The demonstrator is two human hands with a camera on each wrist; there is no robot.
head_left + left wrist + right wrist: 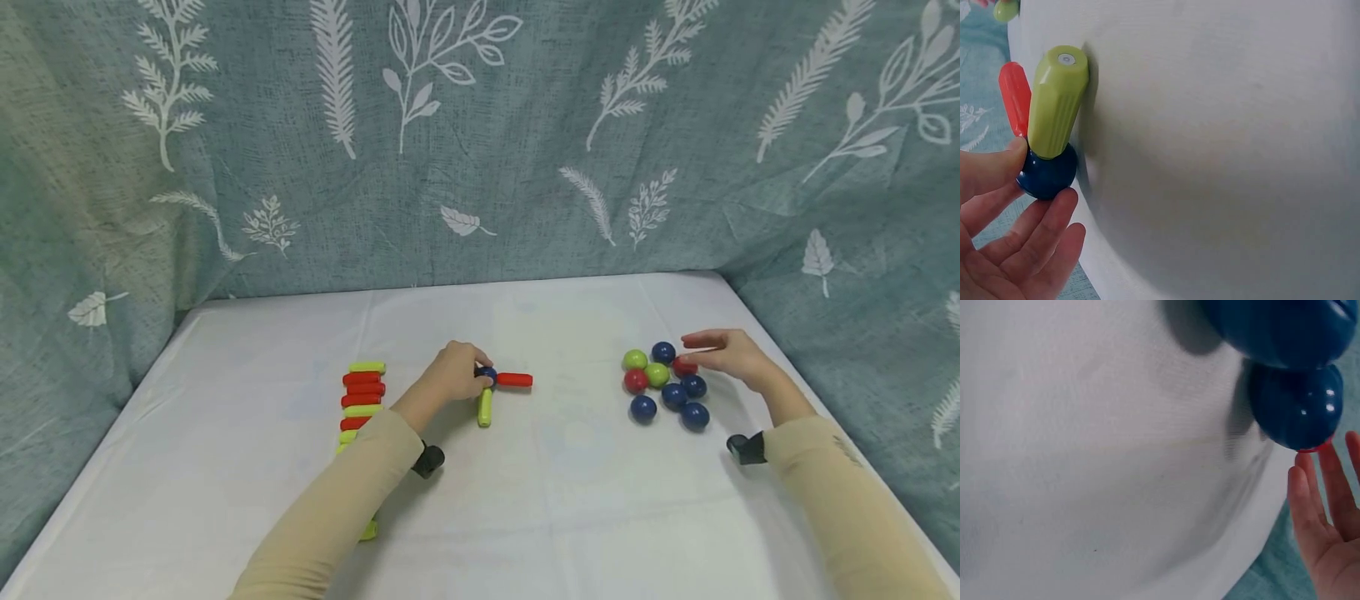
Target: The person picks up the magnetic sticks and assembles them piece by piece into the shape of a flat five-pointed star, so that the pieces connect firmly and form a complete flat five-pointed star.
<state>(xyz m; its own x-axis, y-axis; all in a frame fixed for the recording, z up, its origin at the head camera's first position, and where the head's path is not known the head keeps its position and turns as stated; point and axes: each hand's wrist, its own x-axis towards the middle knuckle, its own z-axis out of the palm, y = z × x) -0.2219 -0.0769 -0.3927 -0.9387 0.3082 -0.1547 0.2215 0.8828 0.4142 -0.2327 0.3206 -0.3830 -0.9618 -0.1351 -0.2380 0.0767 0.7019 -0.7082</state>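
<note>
Currently, the left hand [452,372] reaches forward to the middle of the table, thumb and fingers pinching a blue ball [1047,175]; a red rod [514,380] points right from it and a yellow-green rod [485,408] points back toward the person. The right hand [731,354] hangs at the right side of a loose cluster of balls, fingers extended and loosely spread beside a red ball [684,367]; whether they touch it, I cannot tell. Blue balls [695,417] sit on the near side of that red one, with yellow-green balls [635,359] farther left. A column of red and yellow-green rods [363,388] lies left, partly covered by the left sleeve [337,500]. White cloth [585,500] stretches between joined piece and cluster; its far edge meets a leaf-patterned teal curtain [510,150].
</note>
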